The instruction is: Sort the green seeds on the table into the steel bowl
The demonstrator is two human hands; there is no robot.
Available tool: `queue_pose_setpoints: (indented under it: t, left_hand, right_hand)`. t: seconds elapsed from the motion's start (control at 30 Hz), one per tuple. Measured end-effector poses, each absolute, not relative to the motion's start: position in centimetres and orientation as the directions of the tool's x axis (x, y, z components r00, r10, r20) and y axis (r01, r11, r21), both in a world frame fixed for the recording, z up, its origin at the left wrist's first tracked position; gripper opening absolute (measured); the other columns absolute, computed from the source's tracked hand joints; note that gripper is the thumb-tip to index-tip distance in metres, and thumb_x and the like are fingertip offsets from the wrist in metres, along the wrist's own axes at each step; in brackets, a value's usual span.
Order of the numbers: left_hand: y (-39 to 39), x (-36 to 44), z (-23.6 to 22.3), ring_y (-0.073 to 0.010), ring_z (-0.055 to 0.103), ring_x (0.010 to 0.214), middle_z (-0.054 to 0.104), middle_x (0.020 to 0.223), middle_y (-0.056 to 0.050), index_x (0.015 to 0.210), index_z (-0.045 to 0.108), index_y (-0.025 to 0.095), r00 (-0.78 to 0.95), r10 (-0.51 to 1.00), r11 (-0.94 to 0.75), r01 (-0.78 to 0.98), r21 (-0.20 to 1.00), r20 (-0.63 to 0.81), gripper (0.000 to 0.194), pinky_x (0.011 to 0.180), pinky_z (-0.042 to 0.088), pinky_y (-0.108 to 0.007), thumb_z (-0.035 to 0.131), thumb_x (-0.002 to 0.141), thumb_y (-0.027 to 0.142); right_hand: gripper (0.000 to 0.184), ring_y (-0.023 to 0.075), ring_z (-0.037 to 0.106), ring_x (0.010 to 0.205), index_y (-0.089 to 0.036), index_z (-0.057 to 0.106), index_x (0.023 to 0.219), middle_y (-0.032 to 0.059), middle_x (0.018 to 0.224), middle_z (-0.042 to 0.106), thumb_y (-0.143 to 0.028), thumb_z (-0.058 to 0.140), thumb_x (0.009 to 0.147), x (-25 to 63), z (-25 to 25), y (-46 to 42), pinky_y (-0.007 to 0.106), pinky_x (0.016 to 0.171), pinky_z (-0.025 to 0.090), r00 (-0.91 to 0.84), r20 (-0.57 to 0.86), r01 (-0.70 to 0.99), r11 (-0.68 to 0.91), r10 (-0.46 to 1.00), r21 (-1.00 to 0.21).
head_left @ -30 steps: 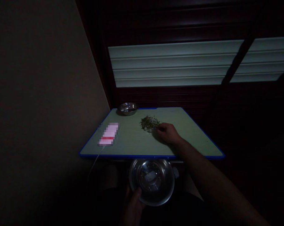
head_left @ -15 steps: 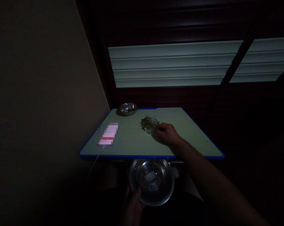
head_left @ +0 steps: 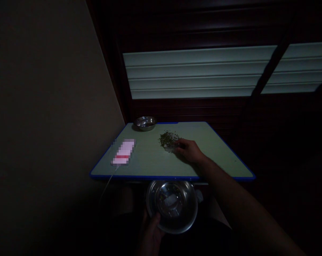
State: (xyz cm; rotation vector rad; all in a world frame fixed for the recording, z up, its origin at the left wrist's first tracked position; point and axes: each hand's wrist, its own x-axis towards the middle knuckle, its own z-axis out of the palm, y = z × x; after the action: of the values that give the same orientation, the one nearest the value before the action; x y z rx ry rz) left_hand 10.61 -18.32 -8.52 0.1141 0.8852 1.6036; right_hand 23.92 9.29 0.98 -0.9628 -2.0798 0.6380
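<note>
Two hands busy: right hand [head_left: 189, 151] edged left, now at right side of grains [head_left: 165, 139] mid-worktop [head_left: 145, 161], fingers bent, pinch unclear; left hand [head_left: 152, 236] clamps bowl [head_left: 186, 215] below near edge.

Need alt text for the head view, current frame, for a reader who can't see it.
In a dim room, a person's right hand touches the edge of a loose pile of small green bits on a blue-edged table, while the left hand holds a large metal bowl below its near edge. A smaller metal bowl and a blurred-out phone-like object sit at left.
</note>
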Motion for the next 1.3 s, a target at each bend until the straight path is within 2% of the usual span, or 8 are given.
queue_pose_setpoints:
  t: [0.27, 0.5, 0.8, 1.13, 1.3]
  left_hand:
    - [-18.3, 10.5, -8.5, -0.0304, 0.054, 0.13, 0.06, 0.142, -0.004, 0.146, 0.038, 0.042, -0.241, 0.888, 0.038, -0.812, 0.583, -0.393, 0.075, 0.109, 0.04, -0.048, 0.071, 0.08, 0.032]
    - [-18.3, 10.3, -8.6, -0.0306, 0.051, 0.132, 0.059, 0.143, -0.004, 0.146, 0.037, 0.043, -0.246, 0.884, 0.037, -0.811, 0.584, -0.397, 0.077, 0.109, 0.04, -0.049, 0.073, 0.079, 0.032]
    - [-18.4, 10.7, -7.9, -0.0307, 0.05, 0.133, 0.058, 0.144, -0.004, 0.146, 0.039, 0.042, -0.249, 0.89, 0.03, -0.805, 0.593, -0.382, 0.074, 0.11, 0.039, -0.049, 0.072, 0.08, 0.032]
    - [-18.4, 10.7, -7.8, -0.0298, 0.056, 0.127, 0.062, 0.139, -0.006, 0.146, 0.04, 0.039, -0.255, 0.88, 0.04, -0.802, 0.596, -0.401, 0.072, 0.109, 0.04, -0.049, 0.07, 0.081, 0.032]
    - [-18.3, 10.7, -7.6, -0.0293, 0.057, 0.125, 0.063, 0.137, -0.005, 0.146, 0.039, 0.04, -0.248, 0.881, 0.053, -0.795, 0.605, -0.403, 0.072, 0.109, 0.04, -0.049, 0.07, 0.082, 0.032]
  right_hand:
    - [0.034, 0.0183, 0.065, 0.074, -0.02, 0.075, 0.107, 0.0032, 0.082, 0.074, -0.021, 0.072, 0.074, 23.8, 0.9, 9.5, 0.03, 0.074, 0.05, -0.422, 0.361, 0.431, 0.534, 0.832, -0.728]
    - [0.032, 0.0225, 0.069, 0.093, -0.023, 0.076, 0.107, 0.0077, 0.104, 0.076, -0.021, 0.075, 0.074, 23.6, 0.9, 9.6, 0.036, 0.089, 0.051, -0.461, 0.341, 0.442, 0.546, 0.819, -0.712]
    - [0.033, 0.0188, 0.066, 0.078, -0.019, 0.078, 0.103, 0.0071, 0.09, 0.074, -0.022, 0.08, 0.07, 23.6, 2.1, 8.6, 0.031, 0.074, 0.051, -0.527, 0.331, 0.466, 0.592, 0.783, -0.658]
    - [0.034, 0.0183, 0.066, 0.076, -0.019, 0.079, 0.099, 0.0058, 0.088, 0.076, -0.025, 0.082, 0.066, 23.5, 1.9, 8.1, 0.029, 0.071, 0.051, -0.565, 0.236, 0.407, 0.515, 0.791, -0.754]
    - [0.026, 0.019, 0.068, 0.076, -0.017, 0.08, 0.091, 0.0063, 0.085, 0.077, -0.027, 0.081, 0.067, 23.5, 2.2, 7.8, 0.029, 0.069, 0.052, -0.6, 0.153, 0.376, 0.446, 0.785, -0.812]
